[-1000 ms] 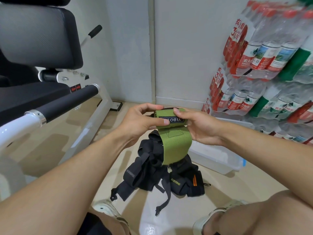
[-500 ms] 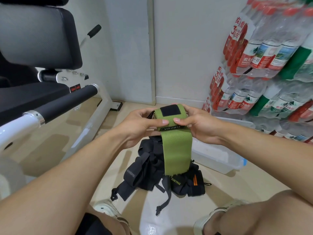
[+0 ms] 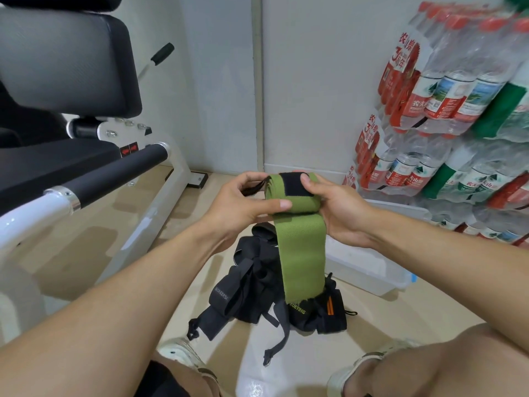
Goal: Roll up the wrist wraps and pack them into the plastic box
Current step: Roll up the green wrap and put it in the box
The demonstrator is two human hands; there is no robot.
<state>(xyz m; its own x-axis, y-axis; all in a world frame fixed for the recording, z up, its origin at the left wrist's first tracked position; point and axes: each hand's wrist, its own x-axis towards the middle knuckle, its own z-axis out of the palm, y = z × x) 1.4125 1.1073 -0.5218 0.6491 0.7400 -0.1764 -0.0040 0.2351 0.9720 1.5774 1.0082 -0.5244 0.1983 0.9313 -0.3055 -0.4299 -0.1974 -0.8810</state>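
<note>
I hold a green wrist wrap point(image 3: 300, 247) in front of me above the floor, its top end wound into a small roll with a black hook patch on top. My left hand point(image 3: 243, 204) grips the roll's left end, thumb across its front. My right hand point(image 3: 335, 204) grips the right end, thumb on the black patch. The loose tail hangs straight down. Below it a pile of black wrist wraps point(image 3: 257, 290) lies on the floor. The clear plastic box point(image 3: 369, 273) sits on the floor to the right, partly hidden by my right forearm.
A gym machine with a black padded seat and a white frame point(image 3: 94, 179) fills the left side. Stacked packs of water bottles point(image 3: 446, 110) stand against the wall at the right. My knees and sandalled feet are at the bottom edge.
The roll has turned between my hands: the label that faced me has gone under and the black patch is on top. The hanging tail looks longer and straighter.
</note>
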